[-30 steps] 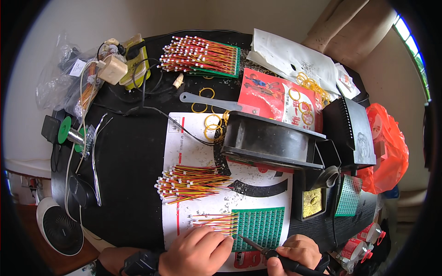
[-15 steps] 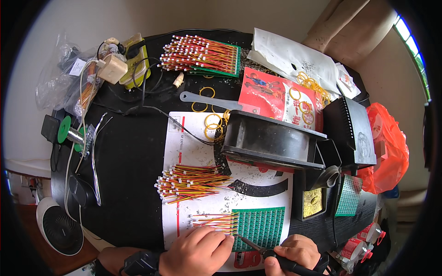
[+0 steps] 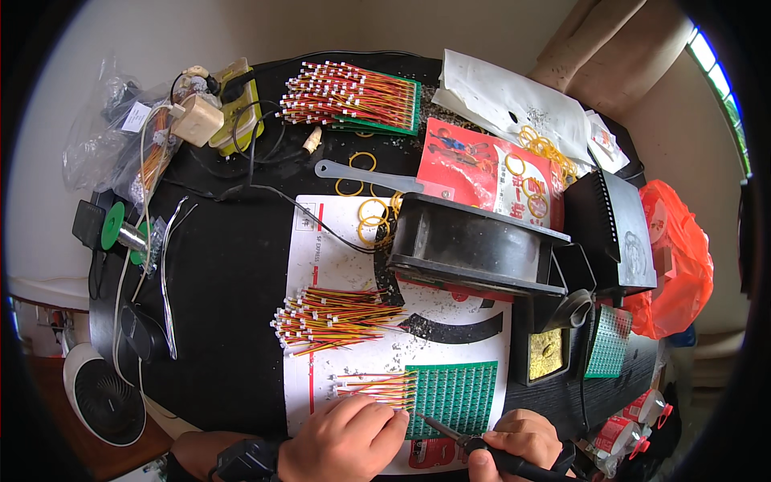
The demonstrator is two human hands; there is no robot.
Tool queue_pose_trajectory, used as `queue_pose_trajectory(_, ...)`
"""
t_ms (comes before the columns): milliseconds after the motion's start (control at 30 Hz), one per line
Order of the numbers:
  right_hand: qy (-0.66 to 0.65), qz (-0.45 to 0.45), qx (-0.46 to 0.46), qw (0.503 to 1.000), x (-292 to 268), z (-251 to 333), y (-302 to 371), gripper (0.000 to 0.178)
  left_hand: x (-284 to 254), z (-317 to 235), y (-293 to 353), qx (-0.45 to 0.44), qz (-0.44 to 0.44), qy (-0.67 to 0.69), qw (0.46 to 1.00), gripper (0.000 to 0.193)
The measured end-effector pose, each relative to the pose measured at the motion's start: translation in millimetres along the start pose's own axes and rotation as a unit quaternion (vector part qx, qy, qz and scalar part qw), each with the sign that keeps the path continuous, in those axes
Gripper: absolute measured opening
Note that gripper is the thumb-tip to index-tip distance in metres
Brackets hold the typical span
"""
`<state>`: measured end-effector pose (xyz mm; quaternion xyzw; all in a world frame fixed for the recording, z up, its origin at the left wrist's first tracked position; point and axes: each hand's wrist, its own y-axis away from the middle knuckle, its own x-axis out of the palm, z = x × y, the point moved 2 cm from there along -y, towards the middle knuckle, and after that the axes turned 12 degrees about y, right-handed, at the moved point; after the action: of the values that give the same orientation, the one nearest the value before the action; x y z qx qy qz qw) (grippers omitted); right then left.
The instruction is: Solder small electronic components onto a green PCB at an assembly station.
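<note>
At the near edge of the black table (image 3: 233, 321), we see the left hand (image 3: 345, 438) curled low over the red and yellow wires (image 3: 373, 386), its fingertips beside the left edge of a green circuit board (image 3: 456, 398); whether it pinches a wire we cannot tell. The right hand (image 3: 520, 442) grasps the black soldering iron (image 3: 510, 462), whose tip points left to the fingertips of the other hand. The board lies flat on a white sheet (image 3: 321, 277), and the wires stretch left from it, with a loose wire pile (image 3: 337, 321) just beyond. Right of the board, a small black tray (image 3: 524, 361) holds a yellow pad (image 3: 547, 356). At the far left, a clear plastic bag (image 3: 88, 157) has more orange wires showing inside, while 2 clear bottles (image 3: 646, 406) with red caps stand at the lower right, their contents too small for us to read. A red plastic bag (image 3: 683, 281) sits at the right edge; we cannot make out all that it holds. Near the back, a bundle of wired boards (image 3: 353, 96) lies in a stack, bristling with white connectors.
</note>
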<state>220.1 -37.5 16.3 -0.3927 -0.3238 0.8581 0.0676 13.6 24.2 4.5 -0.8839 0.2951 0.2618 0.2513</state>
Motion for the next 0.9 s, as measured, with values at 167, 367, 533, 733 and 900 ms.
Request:
queue_pose_trajectory(167, -0.011, -0.004, 0.005, 1.0, 3, -1, -4, 0.032, -1, 1, -2, -0.003, 0.0, -0.003, 1.0, 0.014)
queue_pose_trajectory(367, -0.037, -0.018, 0.061, 0.997, 3, 2, -15, 0.017, -1, 2, -1, -0.009, 0.003, 0.002, 1.0, 0.013)
queue_pose_trajectory(533, -0.048, -0.008, 0.1, 0.994, 3, 2, -21, 0.016, 0, 3, 0, -0.008, -0.003, 0.005, 1.0, 0.012)
queue_pose_trajectory(733, -0.031, -0.005, 0.068, 0.997, 2, 2, -17, 0.014, -1, 1, -1, -0.009, -0.001, 0.001, 1.0, 0.014)
queue_pose_trajectory(900, -0.046, -0.019, 0.087, 0.995, 4, 2, -17, 0.014, -1, 1, -1, -0.012, 0.004, 0.004, 1.0, 0.015)
